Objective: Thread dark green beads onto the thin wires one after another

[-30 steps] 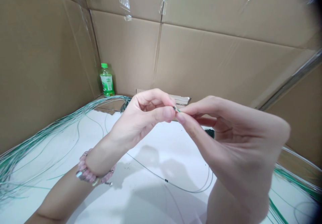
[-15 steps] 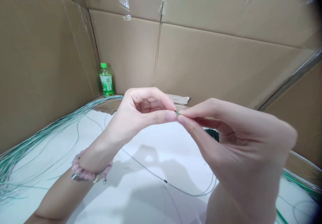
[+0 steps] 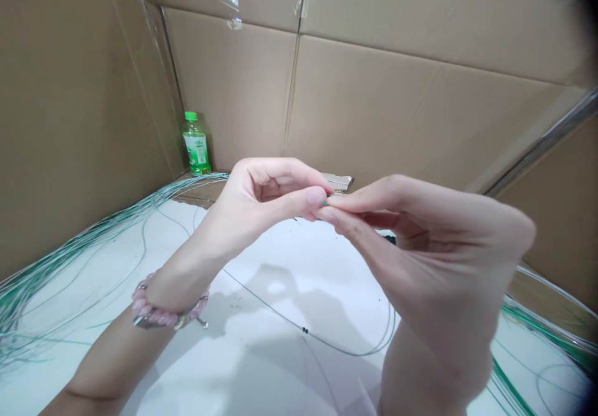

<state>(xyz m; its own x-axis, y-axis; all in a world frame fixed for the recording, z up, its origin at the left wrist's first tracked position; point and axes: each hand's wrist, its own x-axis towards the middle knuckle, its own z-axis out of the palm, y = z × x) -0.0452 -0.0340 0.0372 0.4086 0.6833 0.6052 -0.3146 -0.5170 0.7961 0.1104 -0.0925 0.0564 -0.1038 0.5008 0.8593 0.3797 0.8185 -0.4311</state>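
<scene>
My left hand [image 3: 261, 204] and my right hand [image 3: 434, 254] meet fingertip to fingertip above the white surface. Each pinches thumb against forefinger, and a tiny bit of green cord [image 3: 324, 203] shows between them. Most of what they pinch is covered by the fingers. Below, a thin dark cord [image 3: 346, 352] curves from behind my left wrist to a loop beside my right arm. Small dark beads [image 3: 305, 330] sit close together on it. Partly hidden behind my right hand is a dark green bundle [image 3: 390, 240]. A pink bead bracelet [image 3: 156, 316] circles my left wrist.
Long green and white strands [image 3: 93, 235] lie along the left side, and more strands [image 3: 542, 329] lie at the right. A green-capped bottle [image 3: 196, 145] stands in the back left corner. Cardboard walls [image 3: 397, 104] enclose the white surface [image 3: 261, 372]. Cardboard strip [image 3: 343, 183] lies at the back.
My right hand has shifted left and slightly up, and its fingertips now overlap my left thumb tip more. The view has shifted a little. Both pinches stay closed.
</scene>
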